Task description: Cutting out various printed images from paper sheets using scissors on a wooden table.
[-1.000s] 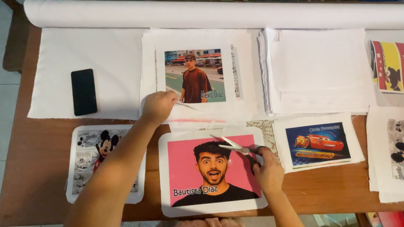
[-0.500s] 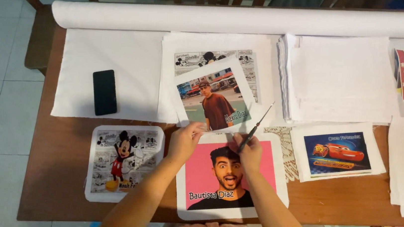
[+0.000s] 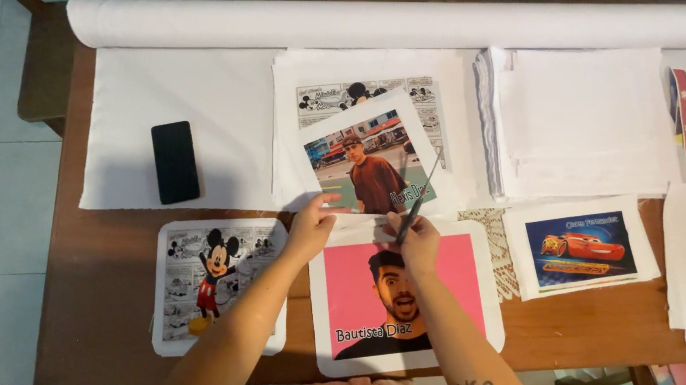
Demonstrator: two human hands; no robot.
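Two hands work the tilted white-bordered photo print (image 3: 367,165): left hand (image 3: 311,225) pinches its near edge, right hand (image 3: 416,241) grips slim dark scissors (image 3: 417,199) — best keep that sheet taut.

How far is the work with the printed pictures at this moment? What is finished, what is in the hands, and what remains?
Looks done: the pink portrait print and the cartoon mouse print lie trimmed with rounded white borders. In hand: the left hand pinches the street photo print by its near edge, while the right hand holds scissors over it. Left, probably: that print's square white margin, and the comic strip sheet under it.
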